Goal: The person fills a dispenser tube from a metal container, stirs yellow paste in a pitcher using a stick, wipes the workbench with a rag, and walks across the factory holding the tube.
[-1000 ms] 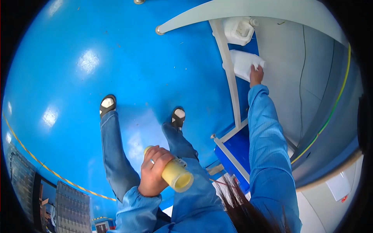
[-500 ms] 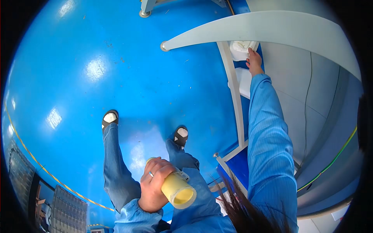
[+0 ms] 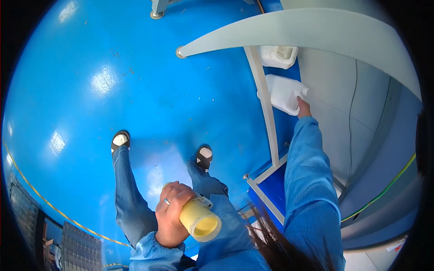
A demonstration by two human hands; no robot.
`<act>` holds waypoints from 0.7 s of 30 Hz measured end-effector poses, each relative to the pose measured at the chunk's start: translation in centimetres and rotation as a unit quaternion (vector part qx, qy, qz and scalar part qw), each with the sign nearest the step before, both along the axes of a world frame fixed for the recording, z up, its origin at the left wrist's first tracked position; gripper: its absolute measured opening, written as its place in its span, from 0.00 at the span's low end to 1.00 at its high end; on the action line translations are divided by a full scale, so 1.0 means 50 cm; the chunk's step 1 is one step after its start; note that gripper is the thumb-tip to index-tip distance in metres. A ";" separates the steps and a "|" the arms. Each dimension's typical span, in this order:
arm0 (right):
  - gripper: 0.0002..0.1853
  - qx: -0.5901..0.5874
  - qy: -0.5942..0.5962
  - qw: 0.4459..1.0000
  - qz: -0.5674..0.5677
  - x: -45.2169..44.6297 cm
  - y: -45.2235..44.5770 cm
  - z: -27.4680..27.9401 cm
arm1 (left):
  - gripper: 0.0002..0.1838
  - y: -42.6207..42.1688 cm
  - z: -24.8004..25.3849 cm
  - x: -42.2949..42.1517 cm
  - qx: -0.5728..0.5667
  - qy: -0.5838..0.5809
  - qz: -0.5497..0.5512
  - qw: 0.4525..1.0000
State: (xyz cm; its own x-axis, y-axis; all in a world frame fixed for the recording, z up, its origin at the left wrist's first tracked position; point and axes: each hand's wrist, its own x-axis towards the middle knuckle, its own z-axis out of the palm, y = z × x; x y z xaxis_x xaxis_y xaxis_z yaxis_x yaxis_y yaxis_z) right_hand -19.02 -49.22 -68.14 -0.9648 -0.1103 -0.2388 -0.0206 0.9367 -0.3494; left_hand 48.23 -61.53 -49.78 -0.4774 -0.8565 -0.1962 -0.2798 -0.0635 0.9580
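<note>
My left hand is wrapped round a yellow cylindrical container, held in front of my legs. Its near end is round with a pale translucent rim, and a small pale fitting sits on its side. My right arm reaches out under the grey table. There my right hand grips the neck end of a white plastic jug, which lies tilted with its spout to the right. My thumb shows against the jug; the other fingers are mostly hidden. A second white jug stands just beyond, partly behind the table frame.
The curved grey table leg arches over the jugs, and a slim grey frame bar runs along their left. A thin cable hangs down the grey panel at right. Dark woven seats are at lower left.
My right hand has left the farther jug, come back toward me and taken hold of the nearer one, which has turned to show its spout. My left hand keeps the yellow container.
</note>
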 end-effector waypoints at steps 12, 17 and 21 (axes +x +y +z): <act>0.14 -0.101 -0.084 0.991 0.003 0.110 -0.002 0.060 | 0.24 -0.014 0.007 -0.024 0.049 -0.001 -0.015 0.999; 0.13 -0.122 0.010 0.992 -0.030 0.130 0.021 0.162 | 0.24 -0.020 0.009 -0.008 0.051 0.012 0.012 0.999; 0.17 -0.099 0.136 0.985 -0.040 0.260 0.045 0.186 | 0.22 -0.012 -0.007 0.053 0.015 -0.004 0.019 1.000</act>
